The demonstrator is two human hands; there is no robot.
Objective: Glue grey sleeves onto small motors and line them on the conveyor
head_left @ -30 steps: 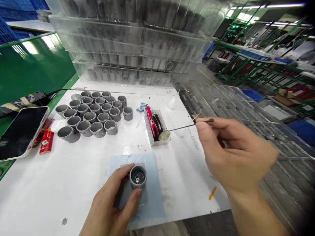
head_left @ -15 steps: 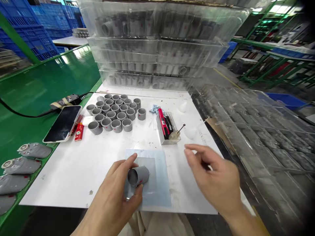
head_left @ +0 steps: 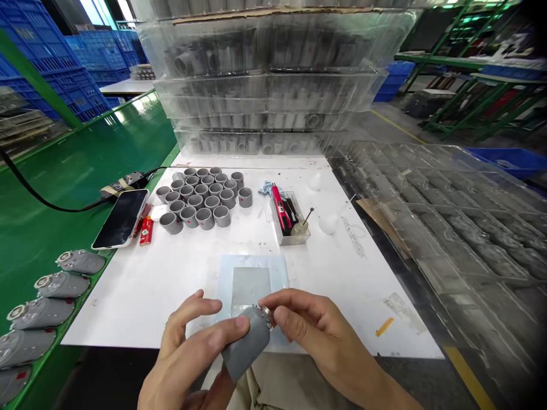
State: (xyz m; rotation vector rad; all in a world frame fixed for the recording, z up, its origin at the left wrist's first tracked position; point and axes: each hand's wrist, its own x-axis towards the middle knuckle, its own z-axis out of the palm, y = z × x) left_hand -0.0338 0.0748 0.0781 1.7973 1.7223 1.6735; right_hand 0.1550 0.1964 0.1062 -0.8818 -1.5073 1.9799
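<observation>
A grey cylindrical motor housing is held tilted above the front edge of the white table. Wrapped round its body from the left is my left hand, with the thumb lying along the top. At its upper right end, a small round metal fitting shows between the fingertips of my right hand, which pinch that end. Just behind the hands, a grey square plate rests on a light blue sheet.
Several short grey tubes stand grouped at the back left. A clear box holds a red-handled tool. Along the green ledge lie several similar housings and a phone. Stacked clear trays rise behind; more trays lie right.
My right hand has come in from the right and closed on the end of the housing. My left hand has brought the housing nearer and turned it, fitting end up and right.
</observation>
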